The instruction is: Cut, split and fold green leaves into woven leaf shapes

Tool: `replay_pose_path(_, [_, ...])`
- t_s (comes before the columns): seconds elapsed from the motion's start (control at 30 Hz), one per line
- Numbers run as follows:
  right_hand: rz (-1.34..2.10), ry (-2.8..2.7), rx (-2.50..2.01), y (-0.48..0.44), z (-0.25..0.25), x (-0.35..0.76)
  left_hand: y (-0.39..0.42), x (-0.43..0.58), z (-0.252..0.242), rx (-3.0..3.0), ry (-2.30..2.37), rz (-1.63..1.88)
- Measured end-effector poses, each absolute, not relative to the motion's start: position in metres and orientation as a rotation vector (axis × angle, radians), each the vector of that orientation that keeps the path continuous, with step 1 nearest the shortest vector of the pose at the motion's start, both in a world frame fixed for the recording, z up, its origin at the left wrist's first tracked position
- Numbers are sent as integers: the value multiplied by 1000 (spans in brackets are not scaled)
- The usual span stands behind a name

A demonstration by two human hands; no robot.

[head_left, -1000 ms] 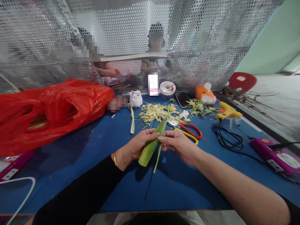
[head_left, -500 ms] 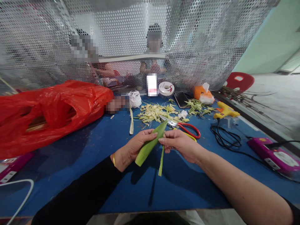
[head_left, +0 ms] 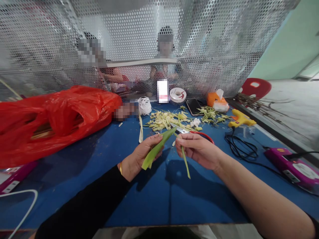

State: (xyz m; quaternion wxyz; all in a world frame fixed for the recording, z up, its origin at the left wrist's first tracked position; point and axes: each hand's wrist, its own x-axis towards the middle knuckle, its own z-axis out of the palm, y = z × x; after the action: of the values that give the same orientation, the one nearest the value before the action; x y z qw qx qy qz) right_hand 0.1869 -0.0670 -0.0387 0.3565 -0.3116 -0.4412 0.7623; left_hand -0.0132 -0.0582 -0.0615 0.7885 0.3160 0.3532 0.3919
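Between the thumb and fingers of my left hand (head_left: 147, 149) is a broad green leaf (head_left: 157, 150), its pointed tip aimed up and to the right. My right hand (head_left: 195, 146) pinches a narrow green leaf strip (head_left: 185, 162), whose lower end hangs below the fingers. The strip's upper end lies close to the leaf's tip; whether they still join there I cannot tell. Red-handled scissors (head_left: 184, 130) lie just beyond my right hand, which covers part of them. Behind both hands spreads a pile of pale leaf scraps (head_left: 161, 120).
A red plastic bag (head_left: 62, 116) fills the left side. At the back stand white string (head_left: 144, 106), a ribbon spool (head_left: 177, 95), a phone (head_left: 193, 107) and a tissue pack (head_left: 217, 101). To the right lie a yellow glue gun (head_left: 241, 119) and a purple power strip (head_left: 294, 167) with black cords.
My right hand has moved right, away from my left, pulling the narrow strip outward from the broad leaf. My left hand has shifted slightly left with the leaf.
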Motion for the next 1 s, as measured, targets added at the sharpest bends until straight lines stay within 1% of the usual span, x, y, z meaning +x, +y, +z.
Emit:
replay_pose_path(0.2, [2031,-961,-611,-60,-30,198,-56,-15,-58,572,782,881])
replay_pose_path(0.37, [1968,-970,-515,-59,-18,206,-49,-20,-61,465,828,925])
replay_pose_path(0.43, [1878,-1053,-587,-59,-17,207,-49,-21,-61,459,858,908])
replay_pose_path(0.57, [1598,-1291,-926,-56,-23,203,-52,-19,-60,447,899,917])
replay_pose_path(0.67, [1441,-1363,-1139,-52,-30,199,-54,-16,-59,444,907,927])
replay_pose_path(0.77, [1305,-1409,-1239,-47,-35,198,-55,-13,-58,443,908,951])
replay_pose_path(0.87, [1274,-1427,-1250,-45,-36,197,-55,-11,-59,440,902,985])
replay_pose_path(1.0, [1330,-1397,-1225,-46,-36,195,-55,-11,-60,435,902,983])
